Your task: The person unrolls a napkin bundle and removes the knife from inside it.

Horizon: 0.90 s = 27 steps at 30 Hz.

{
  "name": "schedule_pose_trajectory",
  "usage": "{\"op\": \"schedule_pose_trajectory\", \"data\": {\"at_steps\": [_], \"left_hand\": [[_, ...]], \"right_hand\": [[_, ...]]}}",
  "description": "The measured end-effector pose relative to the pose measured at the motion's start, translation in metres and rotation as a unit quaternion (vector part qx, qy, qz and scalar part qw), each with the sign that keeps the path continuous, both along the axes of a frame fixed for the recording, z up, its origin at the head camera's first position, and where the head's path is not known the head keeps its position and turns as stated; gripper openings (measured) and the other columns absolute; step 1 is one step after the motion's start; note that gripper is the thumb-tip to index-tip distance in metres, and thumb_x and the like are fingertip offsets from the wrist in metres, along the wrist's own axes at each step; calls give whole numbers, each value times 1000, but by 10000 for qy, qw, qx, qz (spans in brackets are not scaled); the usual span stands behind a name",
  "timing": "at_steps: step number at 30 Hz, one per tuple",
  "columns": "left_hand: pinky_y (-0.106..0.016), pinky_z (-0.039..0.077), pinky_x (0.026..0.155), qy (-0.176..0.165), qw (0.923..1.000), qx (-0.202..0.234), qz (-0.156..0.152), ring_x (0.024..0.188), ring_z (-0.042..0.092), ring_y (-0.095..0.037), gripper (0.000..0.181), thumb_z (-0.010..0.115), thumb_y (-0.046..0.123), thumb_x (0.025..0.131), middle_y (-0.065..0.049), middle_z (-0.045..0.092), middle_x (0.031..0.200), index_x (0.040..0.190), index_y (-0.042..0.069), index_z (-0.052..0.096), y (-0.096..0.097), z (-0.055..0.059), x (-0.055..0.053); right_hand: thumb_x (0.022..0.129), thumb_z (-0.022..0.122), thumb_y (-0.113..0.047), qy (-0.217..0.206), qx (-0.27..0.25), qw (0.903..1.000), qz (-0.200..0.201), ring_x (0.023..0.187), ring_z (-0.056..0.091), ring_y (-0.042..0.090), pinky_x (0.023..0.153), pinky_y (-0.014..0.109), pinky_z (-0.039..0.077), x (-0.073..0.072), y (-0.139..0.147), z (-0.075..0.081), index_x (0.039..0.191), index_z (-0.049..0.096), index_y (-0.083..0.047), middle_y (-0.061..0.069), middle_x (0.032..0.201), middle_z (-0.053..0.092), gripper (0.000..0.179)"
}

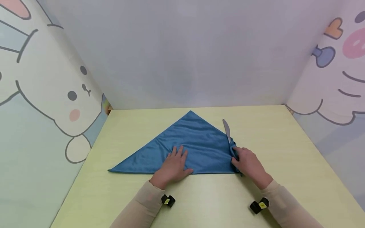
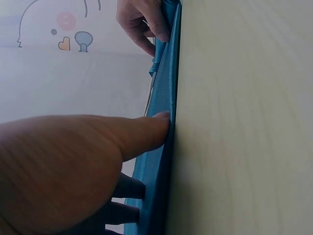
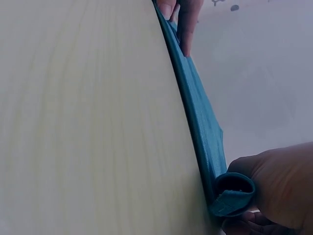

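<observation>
A blue cloth napkin (image 1: 205, 136) lies folded in a triangle, its peak toward the back wall and its right corner rolled over. From the top of the roll sticks the blade of a table knife (image 1: 226, 128); the rest of the knife is hidden in the cloth. My right hand (image 1: 251, 163) grips the rolled corner between thumb and fingers. In the right wrist view the roll (image 3: 234, 196) shows its hollow end. With fingers spread, my left hand (image 1: 174, 166) rests on the napkin near its front edge, left of the middle.
The napkin lies on a pale wooden table (image 1: 285, 142). A plain light wall (image 1: 185, 57) stands behind the table. Side panels with cartoon drawings (image 1: 57, 95) flank it. Each wrist wears a small black camera (image 1: 168, 200).
</observation>
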<state>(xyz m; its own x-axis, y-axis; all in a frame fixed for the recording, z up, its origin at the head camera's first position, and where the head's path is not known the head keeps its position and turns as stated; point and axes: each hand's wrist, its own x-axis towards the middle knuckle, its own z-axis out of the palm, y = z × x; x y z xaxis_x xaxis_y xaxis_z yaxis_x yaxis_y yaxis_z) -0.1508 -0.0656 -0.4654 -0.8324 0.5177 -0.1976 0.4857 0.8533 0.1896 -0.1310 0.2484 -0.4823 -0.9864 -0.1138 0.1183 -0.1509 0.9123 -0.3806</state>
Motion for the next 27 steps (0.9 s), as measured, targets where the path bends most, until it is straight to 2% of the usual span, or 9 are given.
{"op": "schedule_pose_trajectory", "data": {"at_steps": [9, 15, 21, 24, 27], "left_hand": [[-57, 29, 107, -13, 10000, 27, -7, 142, 13, -45, 82, 53, 57, 93, -20, 18, 157, 151, 4, 29, 4, -1, 3], [-56, 29, 107, 82, 9999, -80, 5, 142, 14, -44, 82, 52, 57, 93, -20, 19, 157, 151, 5, 29, 2, -1, 2], [-56, 28, 107, -7, 10000, -2, -31, 142, 13, -44, 81, 52, 56, 93, -20, 18, 157, 151, 5, 28, 3, 0, 1], [-56, 28, 107, -12, 10000, 2, -10, 142, 13, -44, 81, 53, 56, 93, -19, 18, 157, 151, 5, 29, 3, 0, 1], [-56, 28, 108, 1, 10000, -12, 19, 143, 13, -44, 81, 53, 56, 93, -19, 18, 157, 151, 5, 29, 2, -1, 1]], "right_hand": [[84, 67, -13, -26, 56, 10000, 5, 75, 57, 27, 66, 44, 49, 2, 1, 0, 122, 59, 10, 21, 95, 63, 45], [84, 67, -13, -6, 18, 10000, -31, 72, 55, 24, 64, 42, 48, 2, 0, -1, 123, 58, 9, 19, 93, 63, 45], [84, 67, -14, -68, -11, 9999, -96, 74, 56, 25, 65, 42, 48, 2, 3, -1, 124, 58, 8, 20, 97, 64, 47], [85, 65, -14, -121, -101, 9998, -102, 69, 54, 23, 62, 39, 46, 2, 4, 0, 127, 55, 7, 14, 83, 62, 49], [85, 64, -15, -166, -189, 9996, -135, 60, 48, 18, 56, 34, 40, 1, 6, 0, 131, 51, 5, 3, 68, 52, 52]]}}
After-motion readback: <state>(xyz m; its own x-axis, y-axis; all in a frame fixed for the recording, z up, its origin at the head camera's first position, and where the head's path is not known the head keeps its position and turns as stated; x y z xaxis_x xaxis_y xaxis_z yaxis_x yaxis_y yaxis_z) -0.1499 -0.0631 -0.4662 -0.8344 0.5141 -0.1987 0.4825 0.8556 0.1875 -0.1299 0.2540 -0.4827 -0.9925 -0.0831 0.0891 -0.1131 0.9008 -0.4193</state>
